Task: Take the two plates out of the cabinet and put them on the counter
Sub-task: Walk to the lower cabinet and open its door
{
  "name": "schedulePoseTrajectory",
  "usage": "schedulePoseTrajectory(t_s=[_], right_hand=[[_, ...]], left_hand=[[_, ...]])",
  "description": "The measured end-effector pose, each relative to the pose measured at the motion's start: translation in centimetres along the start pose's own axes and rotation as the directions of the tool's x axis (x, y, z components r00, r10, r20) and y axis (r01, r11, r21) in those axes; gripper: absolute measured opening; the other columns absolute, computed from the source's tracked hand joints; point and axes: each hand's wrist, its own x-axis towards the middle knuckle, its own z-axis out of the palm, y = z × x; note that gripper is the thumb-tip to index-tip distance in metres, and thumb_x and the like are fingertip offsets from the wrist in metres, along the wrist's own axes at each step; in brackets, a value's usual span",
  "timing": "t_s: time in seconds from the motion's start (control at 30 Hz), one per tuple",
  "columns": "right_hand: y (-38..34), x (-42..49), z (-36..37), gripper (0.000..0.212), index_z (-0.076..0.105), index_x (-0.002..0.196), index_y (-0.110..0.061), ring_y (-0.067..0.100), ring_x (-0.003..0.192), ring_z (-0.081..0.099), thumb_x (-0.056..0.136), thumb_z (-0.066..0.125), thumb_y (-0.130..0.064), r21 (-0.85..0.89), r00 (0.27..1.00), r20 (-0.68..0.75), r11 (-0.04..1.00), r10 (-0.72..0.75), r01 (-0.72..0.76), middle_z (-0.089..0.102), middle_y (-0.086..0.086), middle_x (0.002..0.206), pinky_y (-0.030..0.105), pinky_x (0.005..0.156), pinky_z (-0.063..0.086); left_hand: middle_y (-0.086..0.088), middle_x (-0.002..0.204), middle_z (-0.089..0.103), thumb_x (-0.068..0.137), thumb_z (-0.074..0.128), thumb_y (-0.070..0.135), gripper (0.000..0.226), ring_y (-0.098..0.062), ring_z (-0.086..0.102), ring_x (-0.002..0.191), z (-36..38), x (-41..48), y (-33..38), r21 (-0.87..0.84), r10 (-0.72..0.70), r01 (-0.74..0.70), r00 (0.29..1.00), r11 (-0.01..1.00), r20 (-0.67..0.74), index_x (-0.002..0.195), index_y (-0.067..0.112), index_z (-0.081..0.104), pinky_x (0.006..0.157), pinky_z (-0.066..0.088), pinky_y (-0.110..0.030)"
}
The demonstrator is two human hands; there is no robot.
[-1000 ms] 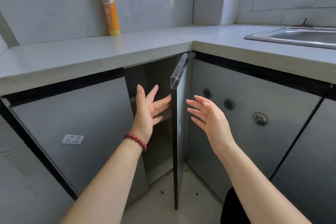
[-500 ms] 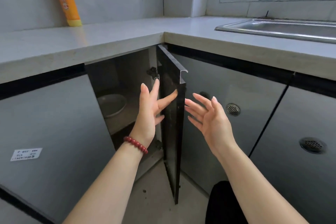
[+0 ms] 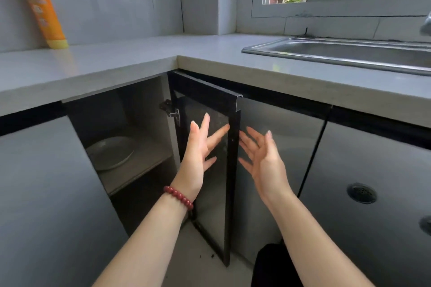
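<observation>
The corner cabinet stands open, its dark door (image 3: pixel 210 147) swung out toward me. On the shelf (image 3: pixel 140 165) inside lie white plates (image 3: pixel 109 154), stacked, partly hidden by the left cabinet front. My left hand (image 3: pixel 198 154) is held up in front of the door's inner face, fingers spread, holding nothing, to the right of the plates. My right hand (image 3: pixel 261 158) hovers on the other side of the door's edge, palm inward, fingers apart and empty. The grey counter (image 3: pixel 116 63) runs above the cabinet.
An orange and yellow detergent bottle (image 3: pixel 42 7) stands at the back left of the counter. A steel sink (image 3: pixel 349 53) is set into the counter at the right, under a window. Closed grey cabinet fronts (image 3: pixel 361 182) flank the open one.
The view has shifted left and closer, showing more of the cabinet's inside and the plates. The door looks swung wider. Both hands stay raised and empty on either side of its edge.
</observation>
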Motion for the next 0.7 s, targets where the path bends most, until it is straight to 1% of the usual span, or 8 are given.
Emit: schedulePoseTrajectory(t_s=[0.13,0.23,0.33,0.4,0.57,0.63,0.7], right_hand=[[-0.4,1.0,-0.9,0.053,0.037,0.139,-0.024,0.009,0.133,0.039,0.098,0.013,-0.048,0.047,0.999,-0.037,0.999,0.017,-0.015,0.047,-0.004,0.143,0.042,0.111,0.026],[-0.4,1.4,-1.1,0.054,0.032,0.142,-0.02,0.01,0.135,0.036,0.099,0.012,-0.045,0.052,0.998,-0.053,0.998,0.024,-0.021,0.043,-0.001,0.147,0.041,0.113,0.023],[0.0,1.5,-1.0,0.055,0.029,0.144,-0.021,0.01,0.137,0.032,0.098,0.011,-0.045,0.059,0.999,-0.05,0.998,0.016,-0.013,0.038,-0.002,0.15,0.042,0.113,0.022],[0.2,1.4,-0.9,0.055,0.029,0.144,-0.022,0.008,0.137,0.031,0.098,0.011,-0.046,0.068,0.999,-0.054,0.998,-0.002,0.006,0.036,-0.004,0.15,0.042,0.114,0.022],[0.6,0.8,-0.3,0.047,0.036,0.137,-0.032,0.005,0.135,0.033,0.098,0.014,-0.047,0.064,0.997,-0.057,0.997,-0.046,0.049,0.038,-0.01,0.148,0.041,0.113,0.025],[0.8,0.5,0.1,0.041,0.04,0.13,-0.037,0.004,0.133,0.036,0.099,0.016,-0.046,0.05,0.996,-0.064,0.996,-0.067,0.07,0.041,-0.014,0.143,0.04,0.112,0.028],[1.0,0.2,0.6,0.039,0.041,0.129,-0.037,0.002,0.132,0.038,0.099,0.018,-0.045,0.041,0.994,-0.067,0.995,-0.085,0.088,0.044,-0.018,0.138,0.038,0.11,0.03]], left_hand=[[0.025,0.131,0.054,0.071,0.009,0.077,0.074,-0.008,0.03,0.137,0.8,0.7,-0.5,0.003,-0.009,0.009,1.0,1.0,0.002,0.139,0.051,0.017,0.113,0.019,-0.051],[0.025,0.132,0.053,0.071,0.009,0.077,0.071,-0.009,0.031,0.136,0.9,1.1,-1.0,0.005,-0.013,0.013,1.0,1.0,-0.014,0.138,0.053,0.018,0.113,0.019,-0.051],[0.024,0.132,0.054,0.07,0.01,0.077,0.068,-0.009,0.033,0.135,0.8,1.4,-1.1,-0.001,-0.022,0.022,0.999,1.0,-0.027,0.134,0.055,0.02,0.113,0.019,-0.051],[0.024,0.132,0.054,0.07,0.01,0.077,0.066,-0.009,0.034,0.134,0.6,1.4,-1.1,-0.008,-0.022,0.022,0.999,1.0,-0.033,0.132,0.056,0.021,0.112,0.02,-0.051],[0.018,0.137,0.051,0.071,0.009,0.076,0.075,-0.012,0.035,0.135,-0.3,1.0,-1.1,-0.005,-0.027,0.027,0.998,1.0,-0.051,0.139,0.049,0.021,0.111,0.023,-0.05],[0.016,0.139,0.049,0.072,0.009,0.077,0.075,-0.014,0.035,0.135,-0.7,0.7,-1.0,-0.006,-0.023,0.023,0.997,1.0,-0.068,0.14,0.047,0.021,0.109,0.024,-0.049],[0.014,0.142,0.046,0.072,0.01,0.078,0.076,-0.017,0.035,0.135,-1.1,0.4,-0.8,-0.007,-0.017,0.016,0.996,1.0,-0.085,0.14,0.046,0.021,0.108,0.024,-0.05]])
